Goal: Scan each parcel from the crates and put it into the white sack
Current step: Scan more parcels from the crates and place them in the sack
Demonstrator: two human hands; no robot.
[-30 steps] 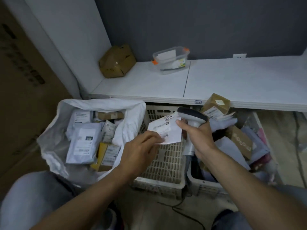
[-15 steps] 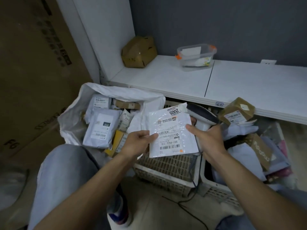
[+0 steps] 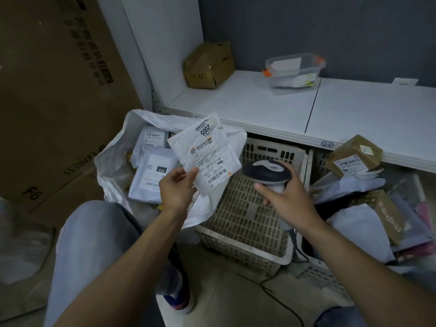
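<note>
Our left hand (image 3: 177,188) pinches one parcel (image 3: 207,156) over the sack (image 3: 111,161); our right hand (image 3: 291,201) grips one scanner (image 3: 266,171) beside it.

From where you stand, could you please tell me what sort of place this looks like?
Probably a courier parcel-sorting room: the white sack holds labelled mailers, the right hand grips a barcode scanner beside the parcel in the left hand, and a large carton reads EXPRESS.

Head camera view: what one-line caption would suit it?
Left hand holds a labelled white parcel by the white sack while the right hand grips a barcode scanner.
</note>
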